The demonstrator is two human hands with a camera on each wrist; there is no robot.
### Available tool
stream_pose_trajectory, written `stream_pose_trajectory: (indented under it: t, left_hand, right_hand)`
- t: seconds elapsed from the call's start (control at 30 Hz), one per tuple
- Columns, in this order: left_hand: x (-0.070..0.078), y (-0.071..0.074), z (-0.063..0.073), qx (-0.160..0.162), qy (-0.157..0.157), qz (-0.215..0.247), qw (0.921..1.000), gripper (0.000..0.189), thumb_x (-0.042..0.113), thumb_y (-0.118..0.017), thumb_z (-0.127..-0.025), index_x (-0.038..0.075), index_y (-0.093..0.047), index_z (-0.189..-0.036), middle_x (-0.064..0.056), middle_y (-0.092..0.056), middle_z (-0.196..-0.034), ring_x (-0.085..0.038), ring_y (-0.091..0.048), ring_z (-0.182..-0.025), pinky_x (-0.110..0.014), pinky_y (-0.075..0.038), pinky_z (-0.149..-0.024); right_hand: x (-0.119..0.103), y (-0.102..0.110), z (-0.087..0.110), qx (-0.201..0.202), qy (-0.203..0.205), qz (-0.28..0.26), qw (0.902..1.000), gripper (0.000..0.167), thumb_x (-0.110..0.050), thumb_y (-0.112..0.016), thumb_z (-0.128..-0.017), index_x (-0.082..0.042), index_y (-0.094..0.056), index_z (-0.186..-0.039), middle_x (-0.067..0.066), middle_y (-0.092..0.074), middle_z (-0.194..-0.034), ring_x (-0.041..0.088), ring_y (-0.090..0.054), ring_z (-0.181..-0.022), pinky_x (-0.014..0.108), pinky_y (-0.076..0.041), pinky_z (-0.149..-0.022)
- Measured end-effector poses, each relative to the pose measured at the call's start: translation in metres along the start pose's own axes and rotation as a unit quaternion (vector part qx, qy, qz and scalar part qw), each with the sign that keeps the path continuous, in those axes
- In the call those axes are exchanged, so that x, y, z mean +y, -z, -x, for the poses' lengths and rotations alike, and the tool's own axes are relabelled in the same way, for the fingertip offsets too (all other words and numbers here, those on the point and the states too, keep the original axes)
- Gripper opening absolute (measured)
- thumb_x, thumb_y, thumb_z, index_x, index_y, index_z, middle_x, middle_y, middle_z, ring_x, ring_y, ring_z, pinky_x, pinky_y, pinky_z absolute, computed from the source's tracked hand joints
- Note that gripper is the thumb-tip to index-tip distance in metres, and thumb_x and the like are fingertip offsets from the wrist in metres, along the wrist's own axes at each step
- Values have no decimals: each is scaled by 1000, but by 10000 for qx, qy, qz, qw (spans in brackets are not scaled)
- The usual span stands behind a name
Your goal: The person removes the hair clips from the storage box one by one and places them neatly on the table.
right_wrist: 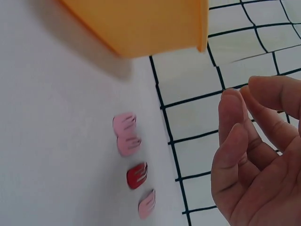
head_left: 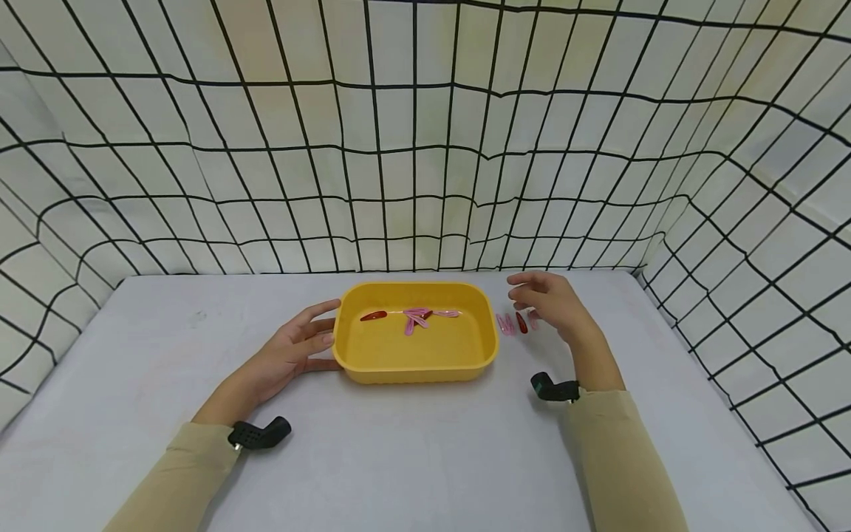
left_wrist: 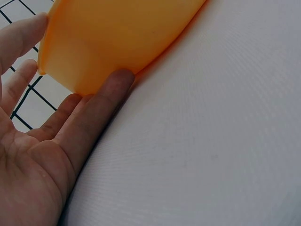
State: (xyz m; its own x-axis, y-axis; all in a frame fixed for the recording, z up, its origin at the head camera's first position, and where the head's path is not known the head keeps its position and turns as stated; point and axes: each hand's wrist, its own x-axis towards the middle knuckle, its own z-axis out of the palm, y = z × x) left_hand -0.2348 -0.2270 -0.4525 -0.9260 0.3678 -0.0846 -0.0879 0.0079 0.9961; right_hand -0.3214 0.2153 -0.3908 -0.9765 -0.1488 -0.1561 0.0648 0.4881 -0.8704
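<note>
A yellow plastic tub (head_left: pixel 415 362) stands on the white table. My left hand (head_left: pixel 292 351) touches its left end with spread, mostly straight fingers; in the left wrist view the fingertips (left_wrist: pixel 123 77) rest against the tub's wall. Inside the tub lie a red snap hair clip (head_left: pixel 374 315) and a small heap of pink clips (head_left: pixel 417 319) with some red among them. Right of the tub, a row of pink clips (right_wrist: pixel 124 123) and a red hair clip (right_wrist: pixel 137 175) lies on the table. My right hand (head_left: pixel 548 301) hovers over that row, fingers loosely bent and holding nothing.
Black wire grid panels (head_left: pixel 412 170) backed with white sheeting rise behind the white table (head_left: pixel 412 458) and along both sides. Each wrist wears a black strap with a small camera (head_left: pixel 259 434).
</note>
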Motion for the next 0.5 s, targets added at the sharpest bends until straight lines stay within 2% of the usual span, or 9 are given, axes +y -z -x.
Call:
stream_pose_trajectory:
  t: [0.2,0.5]
  left_hand:
    - [3,-1,-1,-23,-31,-18,10000,61,20,-57,-103,25,-29,-156,-18,-30,-157,-30,-56,-126,-47,-57,-93]
    - [2,-1,0,-53,-56,-16,10000,60,19,-56,-103,24,-28,-156,-19,-29,-158,-32,-55,-127,-48,-57,-93]
  right_hand:
    - [-16,-9,3,-122,311,-412,9986,31,-27,-61,-98,-14,-64,-127,12,-66,-119,27,-64,-102,42,-57,-89]
    - [-55,-48,1,-462,591,-1084,9913,27,-26,-67,-96,-15,-67,-121,10,-68,-115,26,-65,-100,44,-56,-93]
